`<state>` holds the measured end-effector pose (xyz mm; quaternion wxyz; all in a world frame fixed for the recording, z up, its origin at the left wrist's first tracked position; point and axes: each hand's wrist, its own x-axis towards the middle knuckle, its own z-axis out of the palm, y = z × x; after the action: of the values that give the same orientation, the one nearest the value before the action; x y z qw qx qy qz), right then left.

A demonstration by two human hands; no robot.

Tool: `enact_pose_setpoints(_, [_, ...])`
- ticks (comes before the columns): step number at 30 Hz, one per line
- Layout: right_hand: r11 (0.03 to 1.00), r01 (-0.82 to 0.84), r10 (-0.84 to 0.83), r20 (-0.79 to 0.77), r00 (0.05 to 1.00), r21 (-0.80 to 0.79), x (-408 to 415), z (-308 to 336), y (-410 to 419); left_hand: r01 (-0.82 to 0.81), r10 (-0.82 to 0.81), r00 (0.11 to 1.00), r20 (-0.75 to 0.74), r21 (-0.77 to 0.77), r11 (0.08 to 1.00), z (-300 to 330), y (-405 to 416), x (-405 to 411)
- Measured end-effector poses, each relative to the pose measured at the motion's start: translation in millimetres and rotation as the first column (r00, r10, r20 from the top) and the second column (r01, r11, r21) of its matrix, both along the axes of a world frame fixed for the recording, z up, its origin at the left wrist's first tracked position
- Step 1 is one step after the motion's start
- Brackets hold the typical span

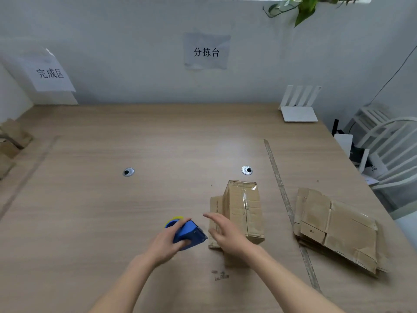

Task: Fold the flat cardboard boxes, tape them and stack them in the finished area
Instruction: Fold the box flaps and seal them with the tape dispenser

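A folded cardboard box [244, 208] lies on the wooden table [112, 211] right of centre, with clear tape along its top seam and one flap sticking out on its left side. My left hand [167, 241] grips a blue tape dispenser [190, 233] with a yellow roll, just left of the box. My right hand [223, 232] hovers with fingers spread in front of the box's near left side. A pile of flat cardboard boxes [338, 229] lies at the right of the table.
A tape strip [284, 199] runs across the table between the box and the flat pile. Finished boxes [11, 143] sit at the far left edge under a paper sign [50, 73]. A white router [299, 107] stands at the back right, white chairs [383, 141] beyond the table.
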<state>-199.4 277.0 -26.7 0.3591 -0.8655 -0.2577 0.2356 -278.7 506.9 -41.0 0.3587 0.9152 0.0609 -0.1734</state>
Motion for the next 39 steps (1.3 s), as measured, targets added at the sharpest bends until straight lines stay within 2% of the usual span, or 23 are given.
enact_pose_setpoints(5, [0.984,0.127,-0.116,-0.090,0.989,0.128,22.1,26.7,27.7,0.002,0.000,0.997,0.073,-0.028,1.000,47.5,17.3,20.4])
enact_pose_setpoints(8, [0.978,0.136,-0.124,-0.084,0.989,0.156,33.8,43.4,30.1,0.024,-0.020,0.996,0.092,-0.036,0.999,69.4,24.0,30.1])
enact_pose_setpoints(18, [0.933,0.263,-0.241,-0.115,0.964,0.244,55.3,80.9,6.1,0.176,-0.183,0.974,0.132,0.058,0.983,116.0,-2.4,67.8])
enact_pose_setpoints(24, [0.872,0.400,-0.385,-0.109,0.917,0.283,71.1,82.5,-20.4,0.247,-0.262,0.957,0.127,0.121,0.961,126.6,-24.3,88.1])
enact_pose_setpoints(30, [0.924,0.321,-0.284,-0.186,0.940,0.209,95.3,73.3,-39.6,0.275,-0.290,0.952,0.098,0.138,0.951,129.6,-44.9,114.0])
enact_pose_setpoints(35, [0.917,0.345,-0.319,-0.150,0.936,0.200,113.9,66.3,-51.0,0.284,-0.297,0.953,0.066,0.162,0.945,128.0,-55.6,131.1])
enact_pose_setpoints(39, [0.934,0.291,-0.222,-0.302,0.927,0.208,121.3,62.2,-56.4,0.288,-0.299,0.953,0.044,0.159,0.944,125.0,-57.6,137.3])
